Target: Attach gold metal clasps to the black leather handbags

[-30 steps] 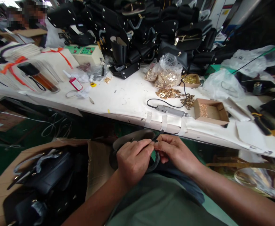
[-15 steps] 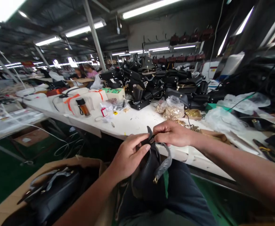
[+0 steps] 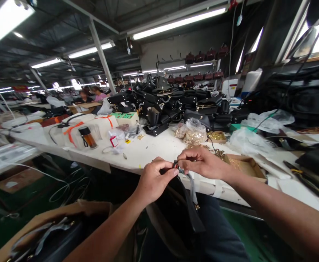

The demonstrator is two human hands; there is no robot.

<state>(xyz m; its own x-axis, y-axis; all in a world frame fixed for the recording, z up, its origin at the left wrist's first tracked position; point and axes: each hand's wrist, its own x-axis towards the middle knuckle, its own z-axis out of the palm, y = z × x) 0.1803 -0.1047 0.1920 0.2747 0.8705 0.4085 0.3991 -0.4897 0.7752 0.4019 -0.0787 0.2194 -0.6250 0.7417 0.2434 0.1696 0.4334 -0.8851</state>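
Note:
A black handbag point(image 3: 173, 218) rests on my lap below the table edge, its dark inside showing. My left hand point(image 3: 154, 178) pinches a small black strap end at the bag's top between thumb and fingers. Close against it, my right hand point(image 3: 200, 162) is closed at the same spot, where the bag's handle point(image 3: 192, 189), wrapped in clear film, meets the strap. A speck of orange-red shows between the fingertips. The exact piece in the right fingers is mostly hidden. A gold fitting point(image 3: 197, 206) shows at the handle's lower end.
On the white table point(image 3: 132, 160) are a bag of metal fittings point(image 3: 195, 131), a cardboard tray point(image 3: 244, 165), pliers point(image 3: 304, 178) and a brown bottle point(image 3: 87, 137). Black handbags point(image 3: 159, 105) are piled behind. At lower left, a carton point(image 3: 66, 211) holds another bag.
The view has swung slightly to the right. The handbag has tilted so that its inside shows, and the pointed strap end above my fingers no longer sticks up. Both hands remain together.

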